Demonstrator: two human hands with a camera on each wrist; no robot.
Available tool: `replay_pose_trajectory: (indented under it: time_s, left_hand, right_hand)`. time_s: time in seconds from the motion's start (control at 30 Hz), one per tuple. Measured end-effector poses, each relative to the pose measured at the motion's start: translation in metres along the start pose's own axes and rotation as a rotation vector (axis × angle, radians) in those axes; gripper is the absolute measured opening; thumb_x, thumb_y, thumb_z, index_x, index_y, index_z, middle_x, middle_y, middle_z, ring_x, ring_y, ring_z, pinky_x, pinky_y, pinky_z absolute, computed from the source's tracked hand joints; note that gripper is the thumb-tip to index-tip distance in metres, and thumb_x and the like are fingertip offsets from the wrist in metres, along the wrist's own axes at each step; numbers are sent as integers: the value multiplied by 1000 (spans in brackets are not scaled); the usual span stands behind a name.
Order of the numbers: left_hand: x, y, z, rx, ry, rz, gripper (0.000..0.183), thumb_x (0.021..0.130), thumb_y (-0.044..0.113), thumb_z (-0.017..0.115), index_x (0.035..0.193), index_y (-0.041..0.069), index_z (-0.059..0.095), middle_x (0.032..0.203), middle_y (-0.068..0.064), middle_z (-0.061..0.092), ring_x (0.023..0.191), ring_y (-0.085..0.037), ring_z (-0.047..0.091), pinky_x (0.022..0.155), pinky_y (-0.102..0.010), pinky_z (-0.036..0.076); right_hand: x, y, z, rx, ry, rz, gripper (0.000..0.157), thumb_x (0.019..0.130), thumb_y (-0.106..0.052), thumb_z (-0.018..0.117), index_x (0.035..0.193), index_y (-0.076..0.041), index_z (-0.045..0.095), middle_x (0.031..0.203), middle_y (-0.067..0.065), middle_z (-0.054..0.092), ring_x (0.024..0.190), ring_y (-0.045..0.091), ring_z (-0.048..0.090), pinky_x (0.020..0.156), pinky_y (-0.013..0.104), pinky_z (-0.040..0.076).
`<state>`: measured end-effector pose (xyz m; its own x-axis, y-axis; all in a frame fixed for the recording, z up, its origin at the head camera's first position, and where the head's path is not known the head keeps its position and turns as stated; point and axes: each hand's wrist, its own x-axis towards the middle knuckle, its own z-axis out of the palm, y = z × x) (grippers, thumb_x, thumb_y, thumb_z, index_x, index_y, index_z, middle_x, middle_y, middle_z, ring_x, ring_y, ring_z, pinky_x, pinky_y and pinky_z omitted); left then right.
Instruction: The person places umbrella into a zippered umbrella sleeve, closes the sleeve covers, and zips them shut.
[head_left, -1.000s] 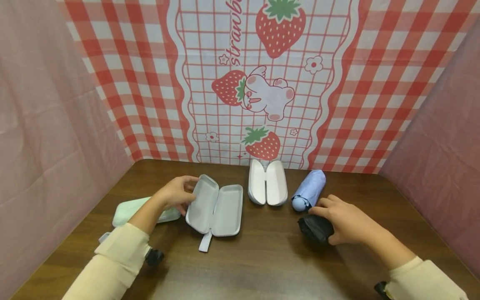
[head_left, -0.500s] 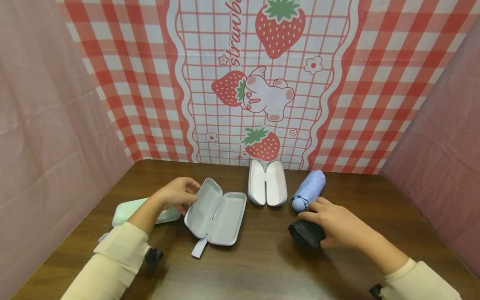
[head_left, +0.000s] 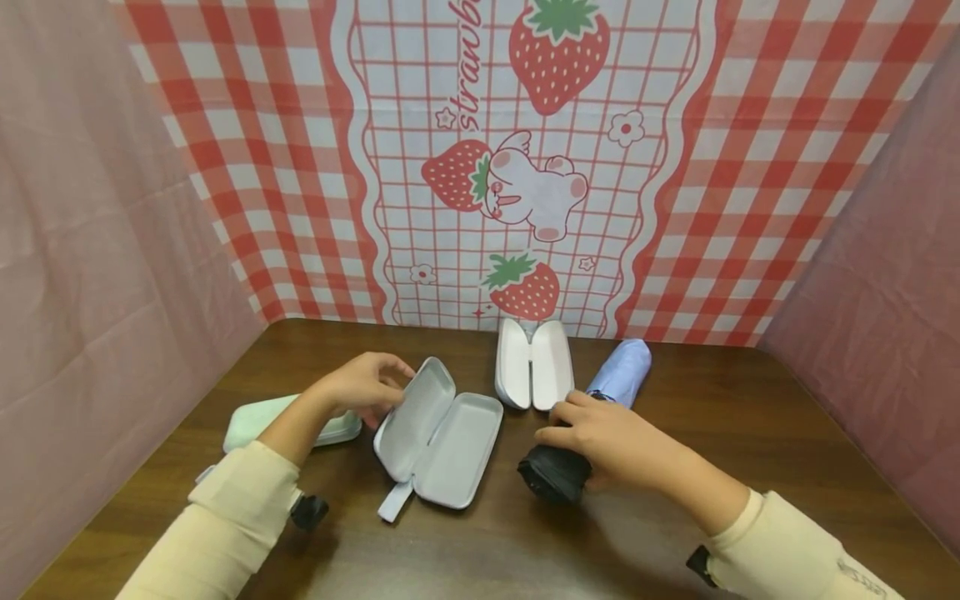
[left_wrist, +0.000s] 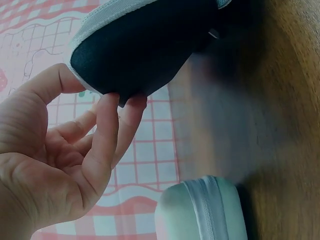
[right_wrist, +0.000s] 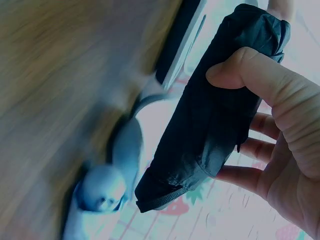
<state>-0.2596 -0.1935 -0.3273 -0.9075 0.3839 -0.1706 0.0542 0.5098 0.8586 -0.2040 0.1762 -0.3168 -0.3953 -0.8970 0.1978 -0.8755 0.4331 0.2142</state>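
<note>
My left hand (head_left: 360,387) pinches the raised left half of an unfolded grey glasses case (head_left: 459,450). In the left wrist view, thumb and fingers hold the edge of the case's dark outside (left_wrist: 130,55). My right hand (head_left: 618,442) grips a black folded umbrella (head_left: 555,473) just right of that case, apart from it. The right wrist view shows the thumb across the umbrella's near side (right_wrist: 200,125) and fingers behind it. Below my left hand lies a pale green zipped case (head_left: 255,421), partly covered by the forearm.
A white-lined case (head_left: 551,367) stands unfolded at the back, against the checked cloth. Right of it lies a light blue folded umbrella (head_left: 621,371), its near end hidden by my right hand. Pink cloth walls the left and right sides of the wooden table (head_left: 495,550).
My right hand has carried the black folded umbrella leftward, towards the grey glasses case. That case has turned a little and shifted slightly right and nearer, with my left hand still on it.
</note>
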Motion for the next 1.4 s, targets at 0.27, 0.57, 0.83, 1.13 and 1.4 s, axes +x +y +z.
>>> replay_pose_trajectory:
  time_s: [0.27,0.57,0.83,1.13,1.4]
  left_hand:
    - [1,7,3,52,-7,22,47,79,2,62,125,-3,55,96,-16,69,69,-18,59,49,-37,54]
    - [2,10,6,67,-26,16,45,79,2,63,124,-1,57,97,-14,69,71,-20,61,50,-40,55]
    - [2,13,8,75,-39,7,43,82,1,63,125,0,57,97,-13,69,75,-22,63,51,-40,55]
    - [3,18,9,98,-44,23,42,83,1,62,125,-1,56,100,-15,68,70,-22,64,50,-40,55]
    - [7,18,14,103,-61,31,43,82,0,63,124,-1,56,99,-14,69,70,-21,65,50,-40,56]
  right_hand:
    - [36,-14,8,-28,6,-82,67,52,-25,90,115,-22,65,98,0,57,88,17,50,69,33,50]
    - [71,-27,20,-23,3,-148,63,54,-28,89,112,-24,66,94,-3,54,87,16,49,67,29,46]
    - [98,-37,25,-38,-96,-127,66,53,-23,89,115,-29,66,95,-5,55,91,14,50,68,29,47]
    - [112,-45,35,-73,-232,-84,63,58,-26,91,116,-33,67,97,-6,59,89,13,51,68,28,48]
    - [114,-48,43,6,-266,-54,62,65,-12,87,120,-28,63,105,-6,61,97,13,57,78,30,51]
